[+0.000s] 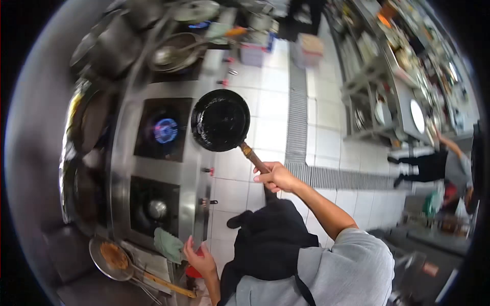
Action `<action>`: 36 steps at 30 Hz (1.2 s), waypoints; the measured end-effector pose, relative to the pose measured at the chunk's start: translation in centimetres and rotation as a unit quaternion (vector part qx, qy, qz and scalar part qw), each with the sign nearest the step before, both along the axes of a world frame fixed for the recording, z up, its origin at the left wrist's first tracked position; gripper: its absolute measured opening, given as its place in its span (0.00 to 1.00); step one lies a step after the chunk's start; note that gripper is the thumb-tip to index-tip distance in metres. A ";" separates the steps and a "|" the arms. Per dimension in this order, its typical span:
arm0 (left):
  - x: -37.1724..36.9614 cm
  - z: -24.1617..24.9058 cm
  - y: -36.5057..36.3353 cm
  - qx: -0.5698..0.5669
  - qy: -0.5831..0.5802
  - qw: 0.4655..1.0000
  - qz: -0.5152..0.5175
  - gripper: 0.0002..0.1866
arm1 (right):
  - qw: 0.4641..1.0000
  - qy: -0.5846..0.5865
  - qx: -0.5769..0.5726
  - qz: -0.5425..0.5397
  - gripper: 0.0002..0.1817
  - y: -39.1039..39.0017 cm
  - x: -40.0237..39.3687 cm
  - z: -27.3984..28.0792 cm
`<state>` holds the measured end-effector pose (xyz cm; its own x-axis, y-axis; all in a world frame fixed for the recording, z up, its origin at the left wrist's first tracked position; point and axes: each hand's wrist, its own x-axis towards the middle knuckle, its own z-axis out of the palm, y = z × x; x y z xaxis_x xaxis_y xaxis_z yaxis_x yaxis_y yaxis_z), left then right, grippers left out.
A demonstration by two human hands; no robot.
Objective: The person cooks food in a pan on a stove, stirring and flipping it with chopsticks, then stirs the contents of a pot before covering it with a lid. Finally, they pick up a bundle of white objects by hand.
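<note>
A black frying pan [221,121] hangs in the air over the front edge of the stove, beside a lit burner [166,130]. Its inside looks dark and glossy, with no food visible in it. My right hand [275,177] is closed around the pan's brown handle [254,158]. Lower down on the left, my left hand [200,259] has its fingers apart and holds nothing. A pale green cloth [168,245] lies on the stove's edge close to its fingertips.
Another pan with a ladle [164,56] sits at the stove's far end. A strainer [109,259] with brown contents is at lower left. Metal shelving [367,71] with dishes lines the right. Another person [456,166] stands there. Boxes [309,50] are on the tiled floor.
</note>
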<state>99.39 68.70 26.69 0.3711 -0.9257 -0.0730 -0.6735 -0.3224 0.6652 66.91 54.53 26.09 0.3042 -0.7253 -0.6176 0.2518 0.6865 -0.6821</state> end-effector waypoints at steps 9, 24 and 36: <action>-3.6 -8.0 -10.9 0.059 -0.201 0.968 -0.138 0.30 | 0.904 0.401 0.138 -0.052 0.19 5.5 -19.8 -26.4; 8.5 -12.2 -2.6 0.271 0.047 0.925 0.264 0.30 | 0.911 0.391 -0.012 0.132 0.15 4.0 -14.5 -49.6; 7.8 -12.6 0.6 0.138 0.114 0.933 0.313 0.37 | 0.919 0.214 -0.075 0.323 0.25 -9.0 17.1 -49.4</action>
